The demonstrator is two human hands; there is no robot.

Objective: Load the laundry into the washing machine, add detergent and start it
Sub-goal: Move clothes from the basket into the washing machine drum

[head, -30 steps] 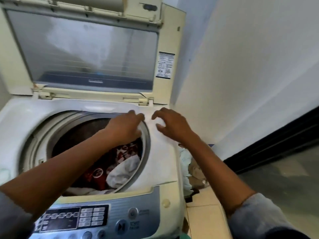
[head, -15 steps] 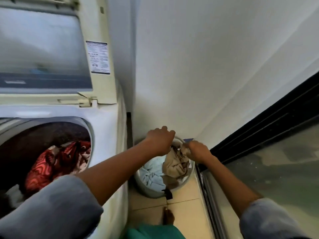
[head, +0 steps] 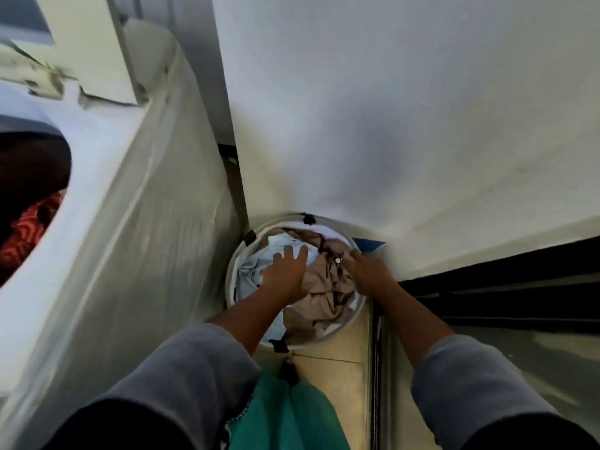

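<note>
Below, crumpled beige garment (head: 321, 297) and pale-blue cloth (head: 251, 271) fill the basket (head: 231, 287).

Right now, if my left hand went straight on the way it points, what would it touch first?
Likely the light blue cloth in the basket, right under the open left hand; depth is unclear.

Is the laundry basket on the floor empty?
No, the basket holds a tan garment and a pale blue garment, with the left hand and the right hand on them.
</note>
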